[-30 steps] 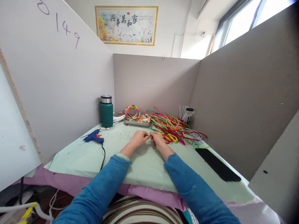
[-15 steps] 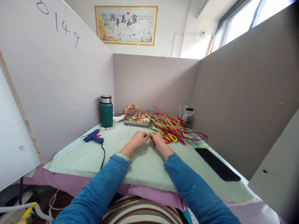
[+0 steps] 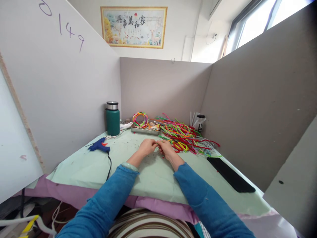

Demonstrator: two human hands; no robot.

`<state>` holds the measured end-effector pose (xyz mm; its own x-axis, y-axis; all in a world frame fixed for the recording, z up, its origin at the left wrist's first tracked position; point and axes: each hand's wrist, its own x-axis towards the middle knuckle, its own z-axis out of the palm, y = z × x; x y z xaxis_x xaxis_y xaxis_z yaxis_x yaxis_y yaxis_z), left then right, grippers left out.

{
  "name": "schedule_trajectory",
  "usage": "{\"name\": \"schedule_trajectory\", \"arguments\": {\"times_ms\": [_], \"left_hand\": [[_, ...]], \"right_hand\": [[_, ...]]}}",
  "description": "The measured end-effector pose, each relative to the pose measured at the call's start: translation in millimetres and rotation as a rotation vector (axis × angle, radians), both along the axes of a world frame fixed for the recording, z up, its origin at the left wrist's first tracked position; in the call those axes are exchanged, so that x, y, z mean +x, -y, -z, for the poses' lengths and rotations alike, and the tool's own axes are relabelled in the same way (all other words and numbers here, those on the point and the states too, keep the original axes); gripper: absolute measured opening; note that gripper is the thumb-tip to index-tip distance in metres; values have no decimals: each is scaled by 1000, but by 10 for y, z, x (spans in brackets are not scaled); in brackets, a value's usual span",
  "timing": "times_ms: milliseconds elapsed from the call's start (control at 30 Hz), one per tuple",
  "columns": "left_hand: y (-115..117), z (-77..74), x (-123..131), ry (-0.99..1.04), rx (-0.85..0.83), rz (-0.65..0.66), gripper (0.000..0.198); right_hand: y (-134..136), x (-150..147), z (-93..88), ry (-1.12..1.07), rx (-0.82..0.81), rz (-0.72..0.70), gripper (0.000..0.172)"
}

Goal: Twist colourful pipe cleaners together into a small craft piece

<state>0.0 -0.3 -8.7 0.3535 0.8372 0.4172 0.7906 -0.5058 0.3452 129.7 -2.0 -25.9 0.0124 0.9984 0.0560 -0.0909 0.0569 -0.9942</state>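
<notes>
Hands (image 3: 148,147) meet near colourful stems (image 3: 182,130); partition (image 3: 76,96) reads "0149".

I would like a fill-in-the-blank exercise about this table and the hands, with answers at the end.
The left hand and right hand come out of ____ sleeves.
A pale bangle circles the ____ wrist.
The number handwritten on the left partition is ____.
The colourful strands lie closer to the ____ hand.
Missing words: blue; left; 0149; right.
</notes>
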Motion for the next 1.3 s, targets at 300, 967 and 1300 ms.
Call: {"name": "schedule_trajectory", "arguments": {"times_ms": [300,967,1300], "left_hand": [[-24,29,-4,42,-10,-14,27],[-2,11,-13,-2,7,-42,28],[47,-29,-4,18,3,-157,29]], "right_hand": [[30,-6,-34,-14,-5,2,14],[0,7,-31,-85,-81,-45,16],[10,0,-15,-55,-36,-109,20]]}}
